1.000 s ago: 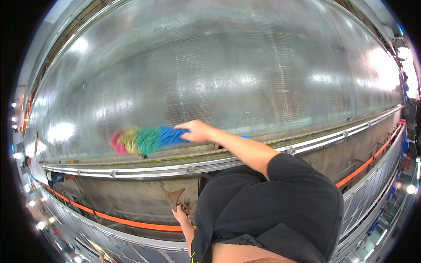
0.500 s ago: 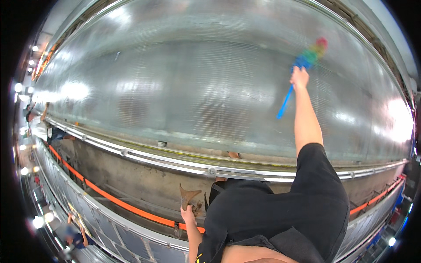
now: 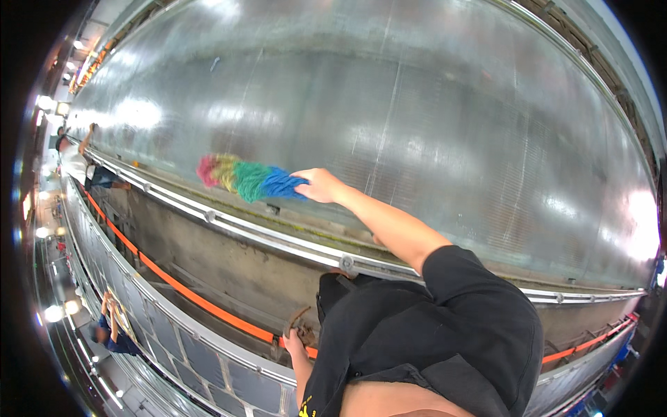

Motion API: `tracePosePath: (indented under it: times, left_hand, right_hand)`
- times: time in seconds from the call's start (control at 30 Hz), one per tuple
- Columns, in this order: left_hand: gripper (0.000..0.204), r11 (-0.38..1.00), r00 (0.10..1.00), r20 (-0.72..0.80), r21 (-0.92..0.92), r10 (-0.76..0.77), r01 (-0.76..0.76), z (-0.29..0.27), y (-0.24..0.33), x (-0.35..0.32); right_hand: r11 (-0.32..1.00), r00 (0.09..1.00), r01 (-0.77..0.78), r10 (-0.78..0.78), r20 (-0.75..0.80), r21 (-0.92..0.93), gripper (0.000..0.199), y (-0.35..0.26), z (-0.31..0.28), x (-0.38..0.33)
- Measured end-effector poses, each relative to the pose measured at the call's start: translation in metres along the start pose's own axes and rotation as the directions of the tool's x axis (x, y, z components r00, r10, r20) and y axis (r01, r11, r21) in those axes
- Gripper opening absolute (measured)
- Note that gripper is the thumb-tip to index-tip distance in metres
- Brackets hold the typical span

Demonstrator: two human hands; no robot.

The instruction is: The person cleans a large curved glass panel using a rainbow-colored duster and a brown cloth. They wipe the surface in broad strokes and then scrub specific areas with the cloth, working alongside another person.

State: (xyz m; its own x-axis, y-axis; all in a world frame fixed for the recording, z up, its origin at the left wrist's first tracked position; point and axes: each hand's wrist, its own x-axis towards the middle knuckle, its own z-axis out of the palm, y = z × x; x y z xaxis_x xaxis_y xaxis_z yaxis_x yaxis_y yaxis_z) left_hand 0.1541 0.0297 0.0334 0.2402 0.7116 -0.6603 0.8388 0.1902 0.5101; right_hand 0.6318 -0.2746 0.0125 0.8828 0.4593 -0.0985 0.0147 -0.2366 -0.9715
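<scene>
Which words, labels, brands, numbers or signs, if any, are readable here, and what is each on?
None can be read.
Black shirt: small yellow marks near the lower edge, too small and cut off to read.
Multicoloured duster in the right hand: no lettering visible.

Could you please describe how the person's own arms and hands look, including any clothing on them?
The right hand and left hand wear no gloves. The right arm has a short black sleeve, bare below it. Beside the left arm, black cloth carries a small yellow marking.
</scene>
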Motion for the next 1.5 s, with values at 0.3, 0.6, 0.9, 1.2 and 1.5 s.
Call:
tracePosePath:
  times: [0.3,0.6,0.9,1.2,1.5]
  left_hand:
    - [0.053,0.997,0.993,0.118,-0.067,-0.024,0.032,-0.013,0.017,0.116]
    - [0.052,0.981,0.980,0.179,-0.152,-0.090,0.117,-0.025,0.031,0.187]
    - [0.055,0.983,0.979,0.103,-0.036,-0.176,0.180,-0.104,0.035,0.245]
    - [0.061,0.965,0.955,0.169,-0.060,-0.243,0.256,-0.123,0.031,0.272]
    - [0.055,0.994,0.969,0.224,0.069,-0.102,0.089,-0.105,0.096,0.265]
  right_hand:
    - [0.789,0.577,-0.543,0.101,-0.811,-0.288,0.046,0.027,-0.096,-0.304]
    - [0.709,0.792,-0.593,0.428,-0.437,-0.381,0.055,-0.021,0.064,-0.155]
    - [0.969,0.980,-0.048,-0.001,-0.200,-0.243,0.047,-0.091,0.183,0.048]
    - [0.680,0.282,-0.696,-0.038,-0.959,-0.232,0.049,-0.042,0.061,-0.187]
    - [0.662,0.560,-0.687,0.217,-0.800,-0.301,0.051,0.004,0.106,-0.107]
